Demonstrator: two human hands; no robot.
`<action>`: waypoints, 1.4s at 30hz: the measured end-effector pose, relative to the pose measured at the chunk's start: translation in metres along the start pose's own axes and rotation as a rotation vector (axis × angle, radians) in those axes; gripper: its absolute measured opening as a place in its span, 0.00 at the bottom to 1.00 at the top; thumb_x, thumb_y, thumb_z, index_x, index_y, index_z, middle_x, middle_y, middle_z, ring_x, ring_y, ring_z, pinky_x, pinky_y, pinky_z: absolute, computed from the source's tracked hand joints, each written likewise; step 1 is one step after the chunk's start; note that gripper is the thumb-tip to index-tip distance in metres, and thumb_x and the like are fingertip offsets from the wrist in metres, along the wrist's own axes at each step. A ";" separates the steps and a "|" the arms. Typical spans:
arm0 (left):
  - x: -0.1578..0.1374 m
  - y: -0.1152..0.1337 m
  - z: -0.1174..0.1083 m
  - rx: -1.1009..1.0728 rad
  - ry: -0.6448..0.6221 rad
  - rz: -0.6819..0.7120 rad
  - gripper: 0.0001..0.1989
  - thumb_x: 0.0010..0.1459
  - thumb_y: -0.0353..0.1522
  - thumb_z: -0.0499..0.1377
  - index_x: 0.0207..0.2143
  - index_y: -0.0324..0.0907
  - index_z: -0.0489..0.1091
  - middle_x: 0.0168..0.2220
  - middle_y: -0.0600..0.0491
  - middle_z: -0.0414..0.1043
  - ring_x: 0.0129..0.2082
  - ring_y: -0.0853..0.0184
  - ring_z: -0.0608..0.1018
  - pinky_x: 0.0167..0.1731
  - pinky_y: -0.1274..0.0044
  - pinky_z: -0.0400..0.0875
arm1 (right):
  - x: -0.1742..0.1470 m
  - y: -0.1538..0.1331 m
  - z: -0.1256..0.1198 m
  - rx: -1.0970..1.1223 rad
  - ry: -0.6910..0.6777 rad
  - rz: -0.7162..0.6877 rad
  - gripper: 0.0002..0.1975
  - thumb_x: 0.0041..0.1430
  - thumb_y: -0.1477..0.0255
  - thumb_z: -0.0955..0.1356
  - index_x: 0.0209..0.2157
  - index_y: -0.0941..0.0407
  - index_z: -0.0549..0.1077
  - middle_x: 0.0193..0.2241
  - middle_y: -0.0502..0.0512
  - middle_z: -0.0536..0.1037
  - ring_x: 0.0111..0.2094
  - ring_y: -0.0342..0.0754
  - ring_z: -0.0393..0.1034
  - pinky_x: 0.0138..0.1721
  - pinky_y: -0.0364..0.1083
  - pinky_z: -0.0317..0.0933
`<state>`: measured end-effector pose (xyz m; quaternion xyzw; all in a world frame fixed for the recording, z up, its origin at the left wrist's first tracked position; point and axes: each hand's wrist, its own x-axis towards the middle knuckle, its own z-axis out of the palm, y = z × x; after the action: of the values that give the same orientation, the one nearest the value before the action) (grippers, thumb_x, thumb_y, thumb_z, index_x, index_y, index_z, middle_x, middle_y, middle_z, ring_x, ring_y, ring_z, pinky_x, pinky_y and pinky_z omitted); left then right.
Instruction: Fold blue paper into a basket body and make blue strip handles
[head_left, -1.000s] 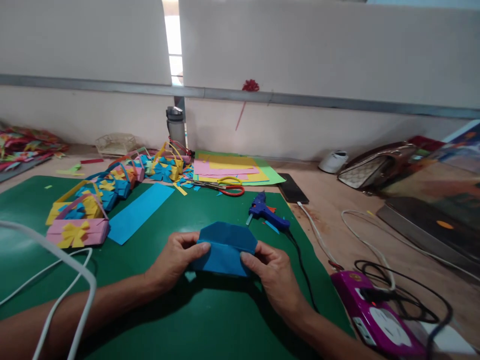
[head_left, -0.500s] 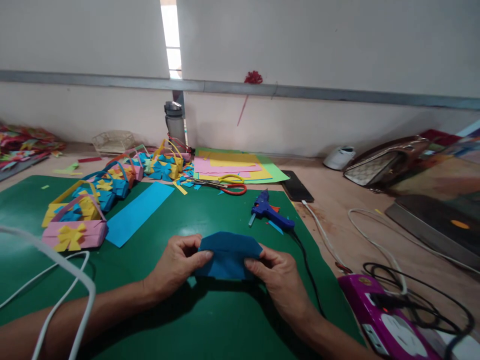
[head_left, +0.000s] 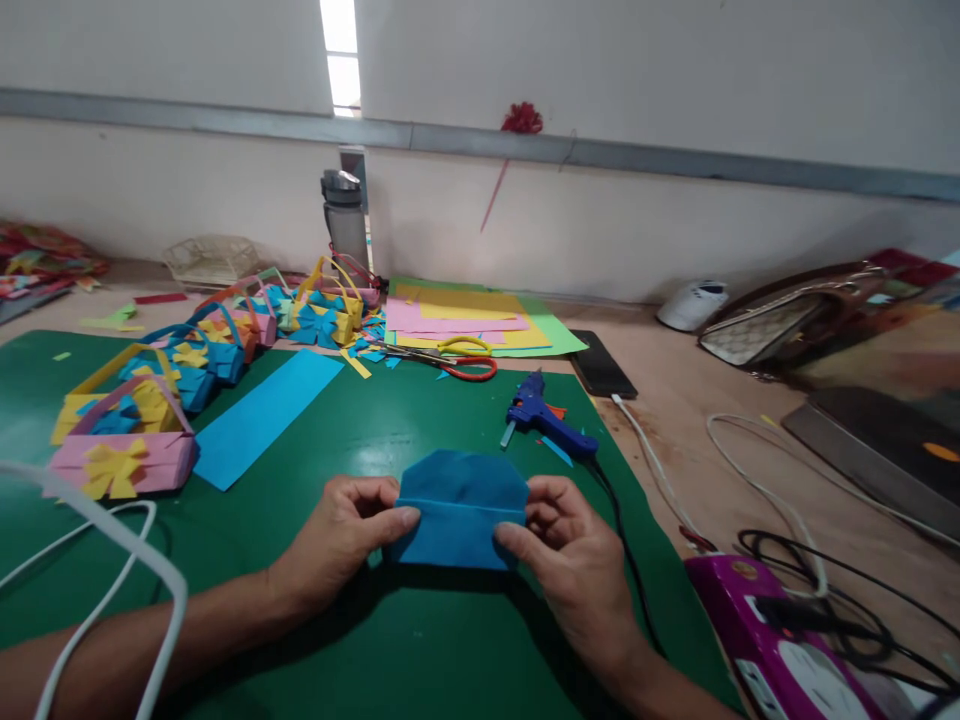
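A folded piece of blue paper point(head_left: 459, 515) is held up just above the green mat point(head_left: 360, 640). It has a crease across its middle and slanted upper corners. My left hand point(head_left: 337, 535) pinches its left edge, thumb in front and fingers behind. On the right edge, my right hand point(head_left: 574, 550) grips it the same way. Beyond my right hand lies a blue glue gun point(head_left: 544, 415) with a glue stick poking out of its back. A flat strip of blue paper point(head_left: 266, 420) rests on the mat to the left.
Small paper baskets point(head_left: 124, 465) with bows line the left side. Scissors point(head_left: 450, 355) lie by stacked coloured sheets point(head_left: 480, 320) and paper scraps. A phone point(head_left: 604, 365), a purple power strip point(head_left: 772, 630) and cables occupy the right. A white cable point(head_left: 169, 600) loops over my left forearm.
The folded blue paper has tilted so that its upper flap and crease show more fully. Both hands still hold its sides. The camera view has shifted slightly.
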<state>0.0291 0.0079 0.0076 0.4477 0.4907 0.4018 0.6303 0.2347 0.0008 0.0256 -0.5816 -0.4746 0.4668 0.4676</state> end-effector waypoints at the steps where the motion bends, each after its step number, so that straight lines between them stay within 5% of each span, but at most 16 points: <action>1: -0.001 -0.001 0.000 -0.009 0.012 -0.026 0.16 0.44 0.38 0.64 0.17 0.40 0.60 0.17 0.60 0.58 0.19 0.74 0.60 0.20 0.82 0.55 | -0.001 0.000 0.000 -0.028 0.044 -0.044 0.12 0.39 0.71 0.73 0.26 0.53 0.66 0.19 0.44 0.66 0.20 0.41 0.59 0.22 0.40 0.56; 6: -0.005 -0.002 0.001 0.023 0.041 -0.046 0.17 0.44 0.38 0.64 0.16 0.40 0.60 0.17 0.59 0.58 0.19 0.74 0.61 0.20 0.82 0.56 | -0.003 0.002 -0.002 -0.177 0.031 -0.195 0.07 0.41 0.71 0.72 0.22 0.53 0.68 0.20 0.45 0.67 0.21 0.41 0.60 0.23 0.42 0.56; 11: -0.005 -0.003 0.000 0.050 0.032 0.014 0.14 0.46 0.37 0.63 0.18 0.40 0.63 0.21 0.58 0.60 0.22 0.73 0.63 0.23 0.82 0.58 | -0.003 0.002 -0.003 -0.183 0.006 -0.200 0.07 0.42 0.71 0.71 0.28 0.52 0.74 0.22 0.47 0.71 0.24 0.44 0.64 0.26 0.42 0.57; 18: -0.001 0.003 -0.001 0.147 0.082 0.132 0.13 0.47 0.34 0.63 0.16 0.40 0.65 0.20 0.57 0.60 0.23 0.72 0.62 0.24 0.81 0.58 | 0.001 0.002 -0.003 -0.128 -0.043 -0.182 0.08 0.43 0.70 0.71 0.18 0.54 0.68 0.19 0.46 0.67 0.22 0.42 0.60 0.24 0.42 0.55; 42: 0.008 0.002 0.001 -0.080 -0.045 -0.068 0.15 0.44 0.36 0.65 0.20 0.39 0.62 0.15 0.61 0.61 0.16 0.77 0.62 0.18 0.84 0.54 | 0.006 0.002 -0.006 0.030 -0.078 -0.024 0.11 0.39 0.69 0.73 0.16 0.58 0.68 0.17 0.45 0.65 0.20 0.38 0.56 0.23 0.41 0.50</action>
<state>0.0313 0.0157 0.0078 0.4140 0.4749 0.3892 0.6720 0.2419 0.0057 0.0240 -0.5502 -0.4924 0.4906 0.4628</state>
